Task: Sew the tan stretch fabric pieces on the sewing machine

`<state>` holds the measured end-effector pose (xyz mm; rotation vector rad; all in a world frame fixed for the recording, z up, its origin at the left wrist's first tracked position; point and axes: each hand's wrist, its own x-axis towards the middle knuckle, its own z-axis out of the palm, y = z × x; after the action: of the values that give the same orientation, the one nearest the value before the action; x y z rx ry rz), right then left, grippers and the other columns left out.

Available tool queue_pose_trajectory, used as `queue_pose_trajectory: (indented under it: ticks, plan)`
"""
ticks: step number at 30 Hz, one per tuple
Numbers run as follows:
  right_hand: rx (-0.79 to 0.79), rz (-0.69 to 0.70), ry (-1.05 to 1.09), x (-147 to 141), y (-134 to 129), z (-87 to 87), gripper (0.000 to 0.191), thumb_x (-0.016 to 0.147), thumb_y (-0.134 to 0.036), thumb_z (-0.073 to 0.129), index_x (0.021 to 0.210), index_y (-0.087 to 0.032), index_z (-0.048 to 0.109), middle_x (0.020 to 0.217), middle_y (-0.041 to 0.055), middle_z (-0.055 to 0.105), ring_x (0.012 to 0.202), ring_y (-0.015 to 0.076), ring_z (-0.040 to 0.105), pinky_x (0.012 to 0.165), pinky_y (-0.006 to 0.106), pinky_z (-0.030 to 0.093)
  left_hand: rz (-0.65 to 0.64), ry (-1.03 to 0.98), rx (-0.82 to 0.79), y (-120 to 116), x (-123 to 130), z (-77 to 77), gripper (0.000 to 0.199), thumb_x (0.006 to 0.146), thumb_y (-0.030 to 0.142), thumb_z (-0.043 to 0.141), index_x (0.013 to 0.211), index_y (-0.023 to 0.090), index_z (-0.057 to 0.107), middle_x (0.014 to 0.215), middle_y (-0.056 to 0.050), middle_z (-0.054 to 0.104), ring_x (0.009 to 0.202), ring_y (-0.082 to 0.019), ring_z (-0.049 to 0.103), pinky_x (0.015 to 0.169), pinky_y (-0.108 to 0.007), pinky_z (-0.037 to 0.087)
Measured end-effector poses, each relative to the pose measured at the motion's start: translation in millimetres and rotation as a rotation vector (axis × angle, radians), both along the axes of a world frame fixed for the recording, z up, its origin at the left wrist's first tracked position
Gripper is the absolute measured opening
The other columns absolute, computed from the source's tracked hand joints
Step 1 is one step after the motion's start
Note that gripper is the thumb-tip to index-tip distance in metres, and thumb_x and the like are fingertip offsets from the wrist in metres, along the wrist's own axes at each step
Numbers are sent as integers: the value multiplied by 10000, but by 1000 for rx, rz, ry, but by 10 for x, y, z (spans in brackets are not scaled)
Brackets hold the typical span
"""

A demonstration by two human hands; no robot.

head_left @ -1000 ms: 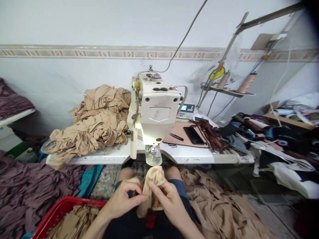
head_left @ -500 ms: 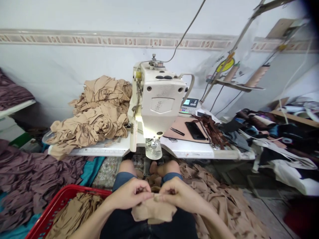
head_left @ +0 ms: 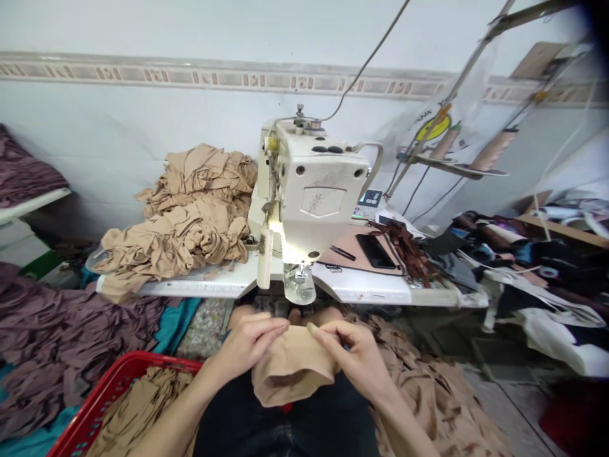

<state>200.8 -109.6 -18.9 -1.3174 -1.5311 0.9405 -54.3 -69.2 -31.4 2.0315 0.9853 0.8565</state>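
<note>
A tan fabric piece [head_left: 297,358] is stretched between my two hands, over my lap, its lower edge hanging open like a loop. My left hand [head_left: 252,343] pinches its upper left corner between thumb and fingers. At the upper right corner, my right hand [head_left: 347,349] grips it the same way. Just beyond the hands stands a white sewing machine [head_left: 321,197], its lamp lit above the narrow sewing bed [head_left: 299,289].
Tan cloth [head_left: 190,222] is heaped on the white table [head_left: 371,295] left of the machine. A phone [head_left: 375,251] and tweezers [head_left: 342,253] lie right. A red basket [head_left: 111,374] holds tan pieces at lower left. Thread cones [head_left: 495,149] stand on a rack.
Both hands have moved up and forward toward the machine with the fabric. The cloth, earlier bunched, is now spread taller, with its lower opening visible. The view has shifted slightly.
</note>
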Motion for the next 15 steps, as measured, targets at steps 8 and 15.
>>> queue_pose_trajectory:
  ticks: [8, 15]
  plan:
    - [160, -148, 19, -12, 127, 261, 359, 936, -442, 721, 693, -180, 750, 624, 11, 590, 574, 161, 490, 550, 294, 358, 96, -100, -71, 103, 135, 150, 313, 1081, 355, 556, 996, 204, 816, 952, -72, 817, 877, -224, 741, 801, -276, 529]
    - [-63, -185, 347, 11, 446, 120, 459, 778, -575, 864, 651, -159, 717, 575, -8, 540, 565, 149, 453, 547, 287, 340, 205, -183, -228, 283, 245, 321, 348, 961, 456, 694, 801, 161, 783, 790, -50, 766, 751, -208, 664, 694, -267, 480]
